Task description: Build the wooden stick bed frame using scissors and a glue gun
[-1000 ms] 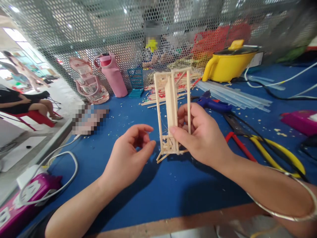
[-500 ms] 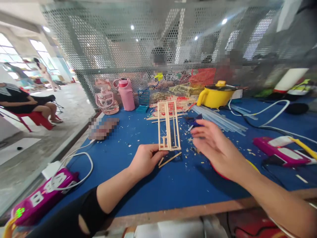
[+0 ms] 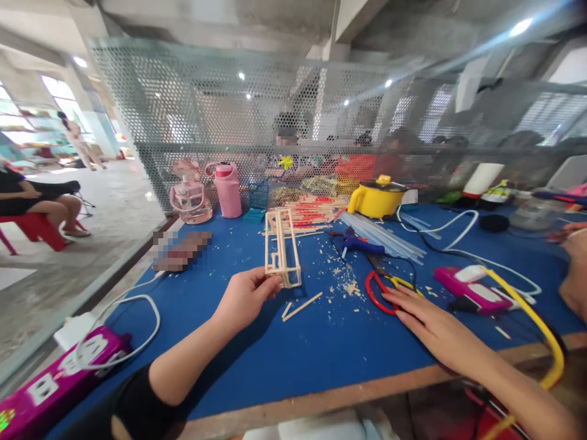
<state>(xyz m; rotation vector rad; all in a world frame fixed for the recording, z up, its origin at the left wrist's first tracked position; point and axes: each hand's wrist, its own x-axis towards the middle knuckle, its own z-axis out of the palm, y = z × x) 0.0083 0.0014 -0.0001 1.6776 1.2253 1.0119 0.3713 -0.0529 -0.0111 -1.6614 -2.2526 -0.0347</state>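
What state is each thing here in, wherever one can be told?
Pale wooden stick frame: held at lower end
Left hand: closed on the frame
Red-and-yellow-handled metal scissors: lying down, blade opening unclear
Right hand: fingers extended, at scissors handles
Blue plastic glue gun: lying down, unheld
Yellow round pot: lid on
Pink cylindrical bottle: upright, capped
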